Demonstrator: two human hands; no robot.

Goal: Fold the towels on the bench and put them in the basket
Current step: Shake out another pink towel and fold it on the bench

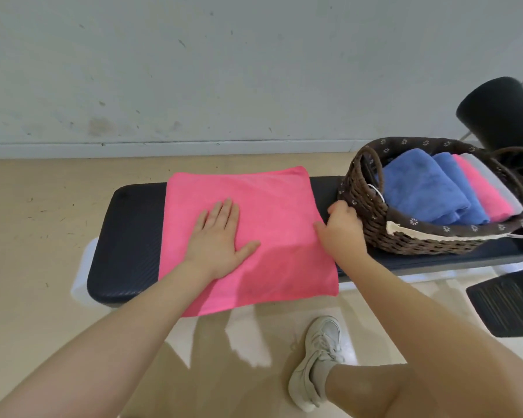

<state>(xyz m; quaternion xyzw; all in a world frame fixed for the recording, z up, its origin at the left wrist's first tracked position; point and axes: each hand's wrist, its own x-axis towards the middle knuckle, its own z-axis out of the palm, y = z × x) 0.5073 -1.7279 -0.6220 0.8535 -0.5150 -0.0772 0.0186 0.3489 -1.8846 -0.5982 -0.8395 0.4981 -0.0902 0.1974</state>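
Pink towel (254,230) lay part-folded on the black counter (127,236), just beside the wicker basket (372,224). The left hand (218,236) pressed it flat, grip released; the right hand (341,227) pinched its edge. Best to fold edge-to-edge, keeping corners aligned.

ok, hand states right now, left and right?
Left hand: open, flat on the pink towel.
Right hand: fingers curled at the towel's right edge beside the basket; appears to pinch it.
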